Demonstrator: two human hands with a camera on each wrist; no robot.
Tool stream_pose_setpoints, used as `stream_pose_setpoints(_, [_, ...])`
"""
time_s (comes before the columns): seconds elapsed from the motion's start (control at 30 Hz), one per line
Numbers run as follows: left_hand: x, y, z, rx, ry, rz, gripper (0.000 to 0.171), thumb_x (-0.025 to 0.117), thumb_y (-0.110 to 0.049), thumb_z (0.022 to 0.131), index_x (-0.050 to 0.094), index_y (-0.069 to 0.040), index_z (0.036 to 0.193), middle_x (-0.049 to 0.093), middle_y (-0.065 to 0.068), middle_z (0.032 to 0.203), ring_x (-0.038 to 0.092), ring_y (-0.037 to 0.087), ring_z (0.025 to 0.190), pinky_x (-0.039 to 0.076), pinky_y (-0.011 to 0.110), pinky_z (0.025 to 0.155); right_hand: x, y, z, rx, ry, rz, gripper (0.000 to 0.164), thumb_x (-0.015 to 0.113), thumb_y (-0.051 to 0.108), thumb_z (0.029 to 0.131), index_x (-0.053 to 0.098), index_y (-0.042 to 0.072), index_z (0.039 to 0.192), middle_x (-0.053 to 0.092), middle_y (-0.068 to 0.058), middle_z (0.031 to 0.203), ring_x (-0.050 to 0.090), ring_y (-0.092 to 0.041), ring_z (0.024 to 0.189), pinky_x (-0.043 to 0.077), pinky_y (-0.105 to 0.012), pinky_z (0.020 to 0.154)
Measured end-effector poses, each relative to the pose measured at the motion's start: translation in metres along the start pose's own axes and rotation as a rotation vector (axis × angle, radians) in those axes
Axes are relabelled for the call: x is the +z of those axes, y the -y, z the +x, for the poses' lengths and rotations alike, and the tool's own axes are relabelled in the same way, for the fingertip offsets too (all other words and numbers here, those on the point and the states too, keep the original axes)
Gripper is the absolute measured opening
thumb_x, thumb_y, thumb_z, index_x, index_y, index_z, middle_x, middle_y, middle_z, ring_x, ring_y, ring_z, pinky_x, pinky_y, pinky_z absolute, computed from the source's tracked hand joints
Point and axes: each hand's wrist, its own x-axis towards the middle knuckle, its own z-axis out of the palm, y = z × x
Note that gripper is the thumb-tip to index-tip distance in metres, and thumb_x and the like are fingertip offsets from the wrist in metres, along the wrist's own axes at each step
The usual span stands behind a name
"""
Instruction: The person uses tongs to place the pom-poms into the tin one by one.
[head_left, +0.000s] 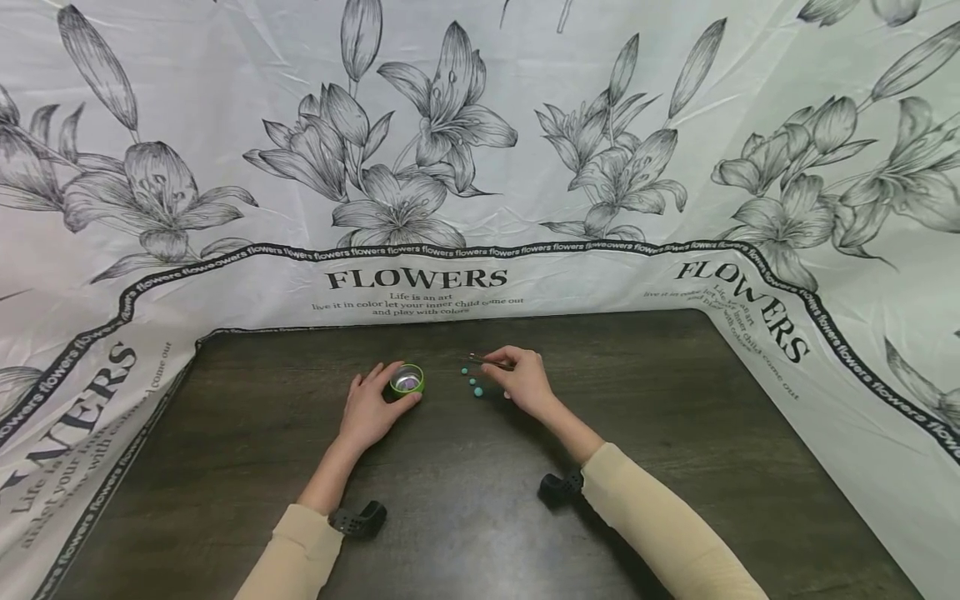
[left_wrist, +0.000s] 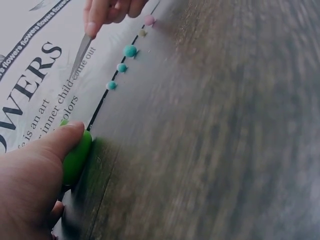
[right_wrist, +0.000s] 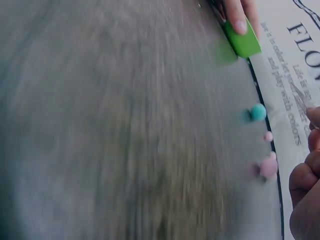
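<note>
My left hand (head_left: 372,408) holds a small green cup (head_left: 395,392) with a shiny silver inside, thumb on the near side and fingers round the far side. Something purplish shows at the cup's bottom. To the right, my right hand (head_left: 523,382) pinches metal tweezers (head_left: 489,362), their tips pointing left toward the cup, above the table. A tiny pale spot shows at the tips; whether it is a held pompom I cannot tell. Between the hands lie several teal pompoms (head_left: 478,392). Pink pompoms (right_wrist: 269,166) and a yellowish one (left_wrist: 142,32) lie closer to the right hand.
The dark wooden table (head_left: 465,517) extends on all sides of the hands. A white cloth (head_left: 585,283) printed with flowers and lettering hangs behind the table and along its sides. Each wrist wears a black camera band (head_left: 360,518).
</note>
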Motion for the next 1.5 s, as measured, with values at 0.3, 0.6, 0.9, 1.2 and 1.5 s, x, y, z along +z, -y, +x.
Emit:
stream_pose_setpoints(0.3, [0.001,-0.002,0.001,-0.002,0.007,0.0,0.074,0.077,-0.042,0.092,0.049,-0.009,0.153,0.041,0.027,0.156,0.03,0.042,0.149,0.006,0.059,0.124,-0.033,-0.018,-0.001,0.062,-0.089,0.017,0.018,0.078,0.018,0.093,0.079,0.007,0.108,0.068,-0.001,0.078,0.063,-0.019,0.076,0.049,-0.03,0.063])
stream_pose_setpoints(0.6, [-0.003,0.001,0.002,-0.001,0.006,-0.008,0.075,0.077,-0.043,0.092,0.049,-0.01,0.153,0.04,0.028,0.156,0.029,0.043,0.149,0.007,0.06,0.123,-0.052,-0.028,0.001,0.1,-0.116,0.014,0.022,0.077,0.021,0.094,0.078,0.006,0.11,0.064,-0.004,0.076,0.047,-0.019,0.062,0.039,-0.031,0.056])
stream_pose_setpoints(0.9, [0.0,0.001,-0.002,-0.019,0.02,-0.01,0.075,0.078,-0.041,0.092,0.049,-0.01,0.153,0.04,0.028,0.156,0.029,0.042,0.15,0.006,0.059,0.124,-0.06,-0.04,-0.009,0.157,-0.104,-0.017,0.02,0.079,0.02,0.093,0.078,0.006,0.107,0.069,-0.003,0.082,0.058,-0.018,0.073,0.046,-0.03,0.061])
stream_pose_setpoints(1.2, [-0.002,0.001,0.001,0.007,0.009,-0.017,0.074,0.078,-0.04,0.092,0.049,-0.009,0.153,0.041,0.028,0.156,0.03,0.042,0.149,0.006,0.059,0.124,-0.062,-0.043,-0.011,0.116,-0.077,-0.053,0.018,0.079,0.018,0.092,0.078,0.006,0.104,0.067,-0.003,0.081,0.057,-0.018,0.075,0.046,-0.029,0.062])
stream_pose_setpoints(1.5, [-0.001,0.002,0.0,0.015,0.002,-0.015,0.074,0.078,-0.04,0.091,0.05,-0.009,0.152,0.043,0.027,0.155,0.031,0.042,0.149,0.007,0.06,0.123,-0.049,-0.043,-0.007,0.081,-0.057,-0.042,0.018,0.081,0.016,0.091,0.079,0.004,0.104,0.067,-0.002,0.079,0.054,-0.017,0.071,0.044,-0.027,0.061])
